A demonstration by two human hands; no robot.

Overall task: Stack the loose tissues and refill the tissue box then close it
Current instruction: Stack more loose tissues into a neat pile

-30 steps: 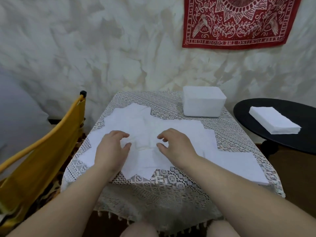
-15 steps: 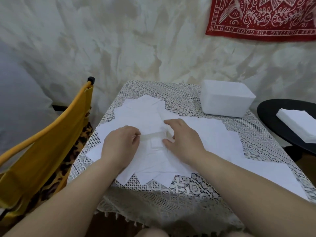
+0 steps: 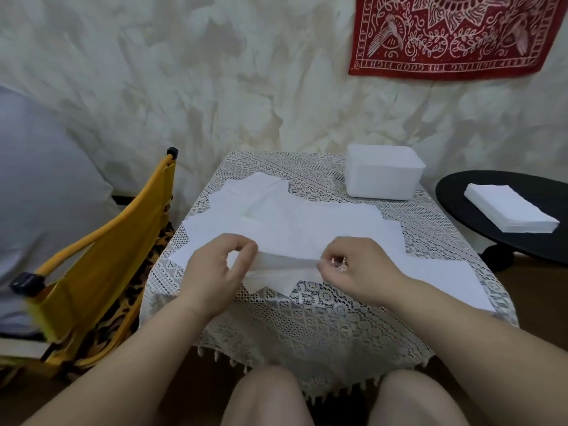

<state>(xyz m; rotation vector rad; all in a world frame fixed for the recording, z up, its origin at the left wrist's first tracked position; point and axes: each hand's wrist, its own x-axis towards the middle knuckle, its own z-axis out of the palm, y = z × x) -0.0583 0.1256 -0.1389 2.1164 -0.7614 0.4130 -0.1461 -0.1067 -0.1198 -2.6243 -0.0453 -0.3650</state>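
Your left hand point(image 3: 215, 272) and right hand point(image 3: 356, 272) each pinch one end of a tissue point(image 3: 285, 259) at the near edge of the table point(image 3: 322, 318). More loose tissues point(image 3: 307, 222) lie spread out behind it. Lift softly so it does not rip. Line up its corners before you put it down. The tissue box point(image 3: 382, 173) waits at the far right, well apart from your hands.
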